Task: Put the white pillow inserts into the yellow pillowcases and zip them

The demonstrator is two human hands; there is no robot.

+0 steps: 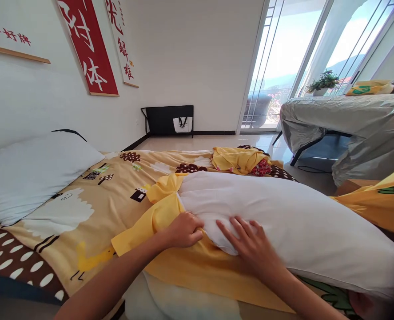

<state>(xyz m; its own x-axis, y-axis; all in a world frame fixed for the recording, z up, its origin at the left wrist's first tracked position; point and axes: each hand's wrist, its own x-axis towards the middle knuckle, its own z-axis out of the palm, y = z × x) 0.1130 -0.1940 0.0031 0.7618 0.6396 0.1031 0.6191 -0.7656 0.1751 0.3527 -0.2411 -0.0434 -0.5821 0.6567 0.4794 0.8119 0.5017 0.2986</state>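
Observation:
A long white pillow [283,213] lies across the bed in front of me, its left end tucked into a yellow pillowcase [163,209]. My left hand [183,230] is closed on the edge of the yellow pillowcase where it meets the pillow. My right hand [250,244] lies flat on the white pillow with fingers spread, pressing its lower left end. The rest of the yellow fabric spreads under both forearms toward me.
A patterned bedspread [93,200] covers the bed, with a second white pillow [30,173] at the left by the wall. A crumpled yellow cloth [240,160] lies at the far edge. A covered sofa [350,120] stands right, a black rack [168,120] by the far wall.

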